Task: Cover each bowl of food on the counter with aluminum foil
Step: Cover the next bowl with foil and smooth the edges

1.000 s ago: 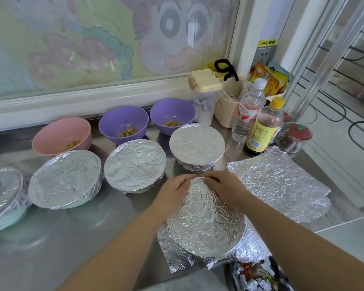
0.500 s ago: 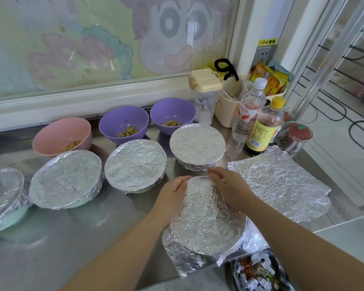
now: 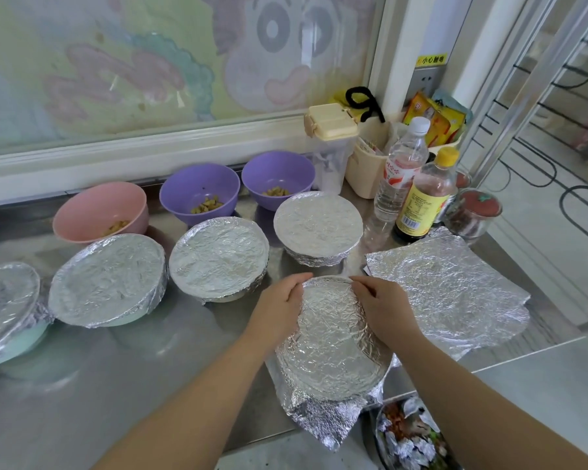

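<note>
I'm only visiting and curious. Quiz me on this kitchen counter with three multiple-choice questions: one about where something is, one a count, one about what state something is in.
1. Where do the spare foil sheets lie?
A. To the right of the front bowl
B. Inside a drawer
C. On the floor

2. How many bowls on the counter have no cover?
A. One
B. Three
C. Five

3. What state is the foil on the front bowl in?
A. Rolled up beside it
B. Pressed over the top, near corner loose
C. Torn in half

Answers:
1 A: the sheets lie flat just beyond the right hand.
2 B: the pink bowl and two purple bowls show their food.
3 B: the left hand and right hand curl their fingers on the far rim, while a corner juts out at the counter's edge.
</note>
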`<state>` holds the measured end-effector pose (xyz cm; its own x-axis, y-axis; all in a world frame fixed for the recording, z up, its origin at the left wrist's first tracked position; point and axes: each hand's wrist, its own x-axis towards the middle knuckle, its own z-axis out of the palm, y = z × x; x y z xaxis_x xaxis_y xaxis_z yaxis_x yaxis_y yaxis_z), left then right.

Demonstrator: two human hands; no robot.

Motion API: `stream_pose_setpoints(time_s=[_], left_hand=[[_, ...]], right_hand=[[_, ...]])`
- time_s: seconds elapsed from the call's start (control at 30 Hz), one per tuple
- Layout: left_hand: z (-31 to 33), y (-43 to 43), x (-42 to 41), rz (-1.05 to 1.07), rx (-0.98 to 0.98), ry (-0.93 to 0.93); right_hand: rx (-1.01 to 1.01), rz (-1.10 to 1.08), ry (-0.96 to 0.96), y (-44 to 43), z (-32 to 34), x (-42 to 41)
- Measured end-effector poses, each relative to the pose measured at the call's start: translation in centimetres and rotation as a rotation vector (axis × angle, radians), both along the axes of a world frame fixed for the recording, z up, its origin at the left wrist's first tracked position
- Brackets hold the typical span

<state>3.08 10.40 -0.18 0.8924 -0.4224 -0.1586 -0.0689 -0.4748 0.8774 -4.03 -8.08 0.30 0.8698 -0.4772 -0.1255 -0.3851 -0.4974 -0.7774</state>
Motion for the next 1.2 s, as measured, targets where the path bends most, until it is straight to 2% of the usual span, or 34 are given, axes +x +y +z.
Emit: stream_pose_setpoints(time_s=[0.1,0.3,0.6,0.8,1.03,1.1,1.2], left_hand=[[-0.8,0.1,0.0,0.035,-0.010,0.022],[-1.0,0.0,-0.3,0.077,-0.015,0.034],[-1.0,0.4,-1.8,0.160,-0.007,-0.017],[-1.1,0.1,-2.3,0.209,0.016,-0.060],[-0.3,1.1,-4.7,0.377,-0.091,-0.026],[0.1,1.4,-5.7,0.423,-0.078,-0.020],[0.6,1.8,-5.9,0.405,-0.032,-0.076]], right_hand=[[0.055,0.001,0.013,-0.2,0.0,0.3],[0.022,0.030,0.024,-0.4,-0.2,0.6],[-0.186,0.372,0.098,-0.7,0.9,3.6],[-0.214,0.396,0.080,-0.6,0.7,4.0],[-0.221,0.490,0.030,0.9,0.8,4.2],[-0.165,0.436,-0.004,1.2,1.2,4.7],[-0.117,0.230,-0.086,0.6,1.7,3.8]])
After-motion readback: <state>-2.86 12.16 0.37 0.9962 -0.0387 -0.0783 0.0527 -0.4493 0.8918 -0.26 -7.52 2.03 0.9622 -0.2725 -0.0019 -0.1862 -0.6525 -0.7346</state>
